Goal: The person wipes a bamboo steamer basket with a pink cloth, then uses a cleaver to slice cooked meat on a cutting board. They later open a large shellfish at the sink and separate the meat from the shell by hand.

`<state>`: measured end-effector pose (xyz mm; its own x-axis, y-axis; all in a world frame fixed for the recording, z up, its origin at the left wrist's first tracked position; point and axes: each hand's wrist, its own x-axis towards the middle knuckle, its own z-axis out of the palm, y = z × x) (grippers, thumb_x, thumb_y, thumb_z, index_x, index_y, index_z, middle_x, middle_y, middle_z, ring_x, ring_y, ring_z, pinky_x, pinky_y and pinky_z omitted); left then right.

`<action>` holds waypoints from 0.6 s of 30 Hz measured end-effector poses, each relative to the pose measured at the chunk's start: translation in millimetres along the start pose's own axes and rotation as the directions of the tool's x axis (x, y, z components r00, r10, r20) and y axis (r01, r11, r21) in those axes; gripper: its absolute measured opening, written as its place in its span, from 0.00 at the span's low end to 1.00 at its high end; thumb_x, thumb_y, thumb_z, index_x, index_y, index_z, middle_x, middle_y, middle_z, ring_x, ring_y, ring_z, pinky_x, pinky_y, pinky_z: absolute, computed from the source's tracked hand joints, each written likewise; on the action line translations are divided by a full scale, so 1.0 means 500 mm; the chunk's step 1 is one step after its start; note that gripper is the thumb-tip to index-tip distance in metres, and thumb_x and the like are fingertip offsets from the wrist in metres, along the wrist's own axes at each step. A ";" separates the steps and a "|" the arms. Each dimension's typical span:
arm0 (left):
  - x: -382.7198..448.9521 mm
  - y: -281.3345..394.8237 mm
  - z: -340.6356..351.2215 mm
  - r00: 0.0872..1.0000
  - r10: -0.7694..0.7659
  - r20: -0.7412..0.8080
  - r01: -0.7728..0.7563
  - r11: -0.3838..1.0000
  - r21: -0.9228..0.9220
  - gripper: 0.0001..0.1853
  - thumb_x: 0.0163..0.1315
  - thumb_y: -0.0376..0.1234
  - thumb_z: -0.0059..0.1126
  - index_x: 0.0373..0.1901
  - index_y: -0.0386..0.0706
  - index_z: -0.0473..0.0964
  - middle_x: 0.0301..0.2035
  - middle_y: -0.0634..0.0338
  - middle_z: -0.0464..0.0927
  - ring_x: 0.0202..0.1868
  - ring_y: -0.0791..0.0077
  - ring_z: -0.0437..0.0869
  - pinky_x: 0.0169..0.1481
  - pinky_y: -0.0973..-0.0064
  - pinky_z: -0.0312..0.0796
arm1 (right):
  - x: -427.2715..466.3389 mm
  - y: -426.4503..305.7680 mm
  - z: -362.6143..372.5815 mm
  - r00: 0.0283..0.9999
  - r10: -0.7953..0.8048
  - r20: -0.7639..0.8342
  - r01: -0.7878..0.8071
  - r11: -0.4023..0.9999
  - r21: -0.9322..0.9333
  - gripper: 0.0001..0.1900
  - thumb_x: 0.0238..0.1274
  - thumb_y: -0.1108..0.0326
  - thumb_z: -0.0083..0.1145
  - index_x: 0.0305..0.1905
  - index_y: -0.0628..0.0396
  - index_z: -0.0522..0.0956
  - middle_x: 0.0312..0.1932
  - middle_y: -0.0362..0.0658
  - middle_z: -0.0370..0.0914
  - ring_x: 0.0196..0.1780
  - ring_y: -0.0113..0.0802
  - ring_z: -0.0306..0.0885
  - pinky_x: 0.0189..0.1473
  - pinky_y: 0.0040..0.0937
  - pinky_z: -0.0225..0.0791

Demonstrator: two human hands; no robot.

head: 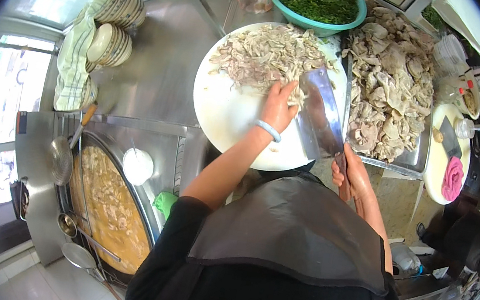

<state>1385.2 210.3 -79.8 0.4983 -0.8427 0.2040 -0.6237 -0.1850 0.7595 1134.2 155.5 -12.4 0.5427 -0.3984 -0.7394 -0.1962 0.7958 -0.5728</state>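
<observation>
My left hand (279, 105), with a pale bangle at the wrist, rests its fingers on the near edge of a heap of sliced cooked meat (258, 56). The heap lies on the far part of a round white cutting board (222, 110). My right hand (353, 173) grips the handle of a wide cleaver (322, 118). The cleaver's blade is tilted over the board's right side, just right of my left fingers. Beside the board on the right, a metal tray (421, 152) holds a big pile of larger pale meat pieces (391, 88).
A turquoise basin (313, 22) of chopped greens stands behind the board. At left are stacked bowls (119, 6) under a cloth, and a large pot (112, 210) of broth with ladles. A second board (434, 177) at right bears a knife and pink cloth. A person (462, 236) is at far right.
</observation>
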 end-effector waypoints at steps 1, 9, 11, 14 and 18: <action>0.027 0.003 -0.014 0.999 0.036 -0.002 -0.036 0.999 -0.002 0.33 0.48 0.29 0.68 0.60 0.45 0.70 0.51 0.40 0.71 0.55 0.44 0.71 0.61 0.62 0.67 | 0.008 -0.014 0.006 1.000 -0.026 0.002 0.026 0.999 0.025 0.26 0.74 0.44 0.41 0.29 0.57 0.66 0.16 0.41 0.65 0.13 0.26 0.56 0.16 0.26 0.54; 0.201 -0.057 -0.133 0.996 0.086 -0.030 -0.078 0.977 0.197 0.19 0.52 0.25 0.57 0.48 0.45 0.79 0.48 0.44 0.76 0.53 0.47 0.76 0.62 0.62 0.68 | 0.026 -0.106 -0.004 0.962 -0.260 -0.084 0.262 0.965 0.007 0.25 0.74 0.46 0.41 0.29 0.55 0.67 0.17 0.41 0.67 0.15 0.25 0.59 0.16 0.25 0.57; 0.204 -0.109 -0.172 0.991 0.133 -0.024 -0.108 0.890 0.444 0.21 0.51 0.23 0.53 0.48 0.46 0.79 0.51 0.44 0.76 0.55 0.47 0.76 0.62 0.62 0.68 | 0.020 -0.107 -0.008 0.960 -0.262 -0.096 0.265 0.964 0.019 0.24 0.74 0.47 0.42 0.27 0.56 0.67 0.17 0.41 0.67 0.14 0.25 0.59 0.16 0.25 0.56; 0.202 -0.162 -0.228 0.990 0.081 0.119 -0.129 0.867 0.482 0.25 0.51 0.24 0.51 0.54 0.47 0.76 0.55 0.43 0.75 0.57 0.47 0.75 0.63 0.61 0.67 | -0.005 -0.100 -0.018 0.959 -0.226 -0.172 0.208 0.971 -0.118 0.24 0.75 0.48 0.42 0.27 0.56 0.67 0.14 0.40 0.66 0.13 0.24 0.58 0.15 0.25 0.54; 0.208 -0.131 -0.245 0.994 -0.026 0.105 -0.035 0.840 0.541 0.25 0.53 0.24 0.51 0.56 0.42 0.73 0.55 0.43 0.74 0.58 0.46 0.73 0.64 0.58 0.66 | -0.052 -0.086 -0.051 0.997 -0.059 -0.045 0.038 0.926 -0.375 0.24 0.74 0.48 0.43 0.25 0.54 0.68 0.14 0.37 0.66 0.14 0.20 0.60 0.15 0.22 0.54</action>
<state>1551.9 196.8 -32.6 0.4484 -0.8859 0.1185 -0.8675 -0.3994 0.2964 1107.5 120.0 22.6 0.5156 -0.4650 -0.7197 -0.4677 0.5511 -0.6911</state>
